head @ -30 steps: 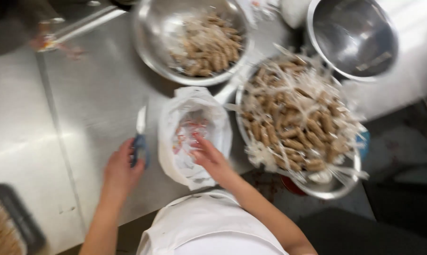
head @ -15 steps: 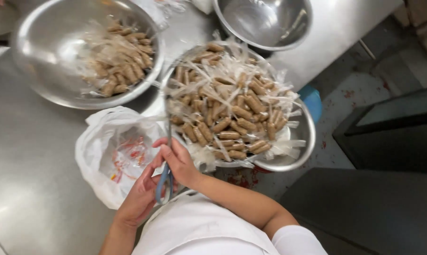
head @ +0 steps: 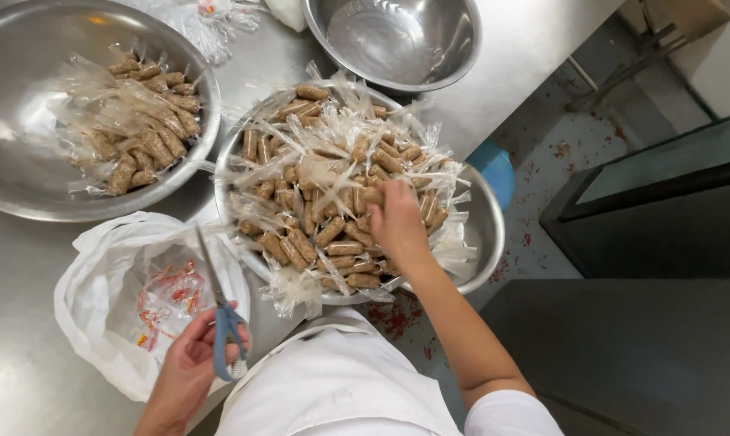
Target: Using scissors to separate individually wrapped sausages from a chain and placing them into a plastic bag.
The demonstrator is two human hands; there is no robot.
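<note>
Steel counter: scissors (head: 219,311) gripped, blades up, in left hand (head: 189,365); right hand (head: 397,222) curled, likely pinching a wrapped sausage, in heaped bowl (head: 487,226) ahead-right.

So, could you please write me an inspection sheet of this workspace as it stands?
Surface: steel counter, shiny.
Job's things: wrapped sausages heaped in the middle bowl; fewer in the left bowl; scissors.
Clutter: white plastic bag holding red scraps; empty bowl.
Grippers: left hand holds the scissors; right hand in the sausage heap.
Cables: nothing seen.
Surroundings: stained floor, blue tub under the bowl.
</note>
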